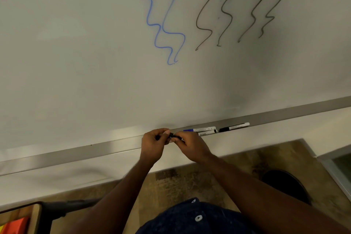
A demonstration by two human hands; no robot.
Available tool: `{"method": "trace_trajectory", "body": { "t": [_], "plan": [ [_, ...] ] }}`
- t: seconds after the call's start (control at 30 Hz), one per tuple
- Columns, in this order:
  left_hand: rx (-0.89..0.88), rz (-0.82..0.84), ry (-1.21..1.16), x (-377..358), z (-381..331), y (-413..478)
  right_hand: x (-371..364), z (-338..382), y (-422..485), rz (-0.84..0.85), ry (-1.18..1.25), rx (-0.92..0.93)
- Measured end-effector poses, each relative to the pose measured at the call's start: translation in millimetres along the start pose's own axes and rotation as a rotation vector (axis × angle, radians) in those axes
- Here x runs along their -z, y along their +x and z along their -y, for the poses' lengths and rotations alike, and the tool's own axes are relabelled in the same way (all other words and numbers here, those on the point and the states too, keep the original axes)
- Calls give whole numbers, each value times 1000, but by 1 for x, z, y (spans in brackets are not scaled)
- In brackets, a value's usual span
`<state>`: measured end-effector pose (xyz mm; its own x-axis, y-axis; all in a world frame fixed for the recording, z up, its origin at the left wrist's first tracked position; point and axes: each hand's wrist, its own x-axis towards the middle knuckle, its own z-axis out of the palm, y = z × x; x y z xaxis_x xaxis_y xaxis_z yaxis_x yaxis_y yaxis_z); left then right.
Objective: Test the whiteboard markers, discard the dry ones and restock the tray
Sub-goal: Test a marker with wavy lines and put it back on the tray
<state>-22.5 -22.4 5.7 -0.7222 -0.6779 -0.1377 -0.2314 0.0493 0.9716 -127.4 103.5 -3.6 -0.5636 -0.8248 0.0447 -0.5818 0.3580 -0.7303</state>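
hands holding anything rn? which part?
Yes: both hold one black marker above the tray. The left hand grips the dark end, seemingly the cap; the right hand grips the barrel. Whether the cap is seated cannot be told.

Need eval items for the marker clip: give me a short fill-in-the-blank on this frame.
1. The left hand and right hand together hold a ____ marker.
2. The leftmost squiggles on the whiteboard are ____.
3. Lying on the tray are ____ markers.

Missing: black; blue; three
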Motion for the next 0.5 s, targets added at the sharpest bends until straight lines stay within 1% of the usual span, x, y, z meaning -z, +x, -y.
{"method": "trace_trajectory", "body": {
  "t": [0.07, 0.2, 0.33, 0.5],
  "plan": [
    [24, -30, -37, 2, 2, 2, 2, -2, 0, 12, 19, -6],
    [66, -68, -12, 9, 10, 13, 7, -9, -2, 28, 64, -38],
    [97, -89, 218, 15, 24, 27, 11, -13, -3, 2, 57, -57],
    [55, 10, 528, 15, 39, 34, 20, -20, -2, 0, 48, -71]
  ]
}}
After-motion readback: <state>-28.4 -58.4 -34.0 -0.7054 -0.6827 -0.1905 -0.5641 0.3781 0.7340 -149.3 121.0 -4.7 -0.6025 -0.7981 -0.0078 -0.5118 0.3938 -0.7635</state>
